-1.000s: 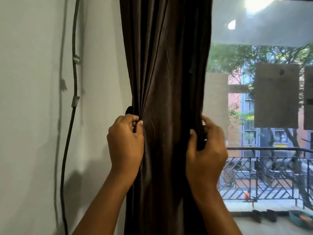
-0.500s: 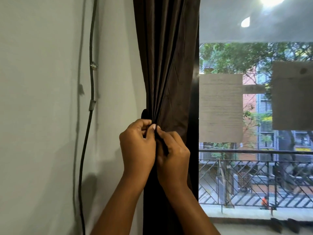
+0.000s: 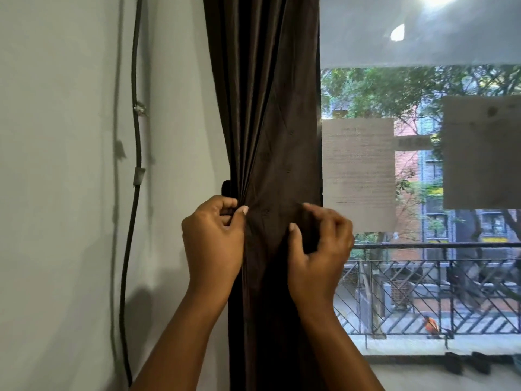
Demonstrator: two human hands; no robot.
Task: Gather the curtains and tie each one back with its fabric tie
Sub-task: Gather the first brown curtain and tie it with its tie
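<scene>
A pale wall [image 3: 70,193] fills the left of the view, and a window [image 3: 423,165] fills the right, looking out on trees, buildings and a balcony railing [image 3: 437,277]. Between them hangs the dark brown curtain [image 3: 267,108], drawn together against the window's left edge and narrowing into tight pleats at hand height. Two paper sheets [image 3: 358,173] are stuck on the glass, one just beside the curtain. A black cable [image 3: 137,136] runs down the wall, held by small clips.

The left hand [image 3: 212,244] grips the curtain's left edge, its fingers curled and the thumb pressed against the gathered folds. Just above it a small dark piece, which looks like the fabric tie [image 3: 226,187], shows at the curtain's wall side. The right hand [image 3: 318,249] sits on the curtain's right side, fingers bent and clamped on a bunch of the cloth between thumb and fingertips.
</scene>
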